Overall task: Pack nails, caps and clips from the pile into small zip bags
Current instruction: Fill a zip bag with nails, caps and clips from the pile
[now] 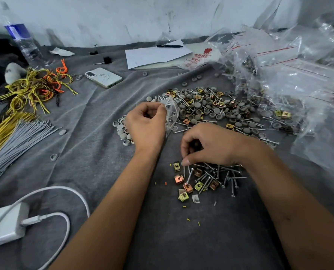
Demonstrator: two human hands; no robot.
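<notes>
Forearms reach in from the bottom edge over a grey cloth (103, 152) spread across the worktop. Just under the right hand (211, 147) lies a small sorted scatter of nails (212, 176) and clips (187, 188); the big mixed pile (211, 108) of caps, nails and clips sits beyond both hands.

To do this pick well, I judge it best to lift nails by the shank, all heads one way, so they slide point-down into the bag without snagging the plastic — and to keep the bag mouth wide and close by, shortening each carry.

Left hand (146, 123): fingers curled, pinching the top of a small zip bag (171, 115) which hangs from it to its right, with at least one nail visible inside. Loose grey caps (121, 131) lie just left of this hand.

Right hand: fingers bunched downward, thumb tip touching the nails near a clip — it appears to be gathering or holding nails, though what sits inside the curled fingers is hidden.

Filled bags (279, 75) heap up far to the right of the hands.
</notes>
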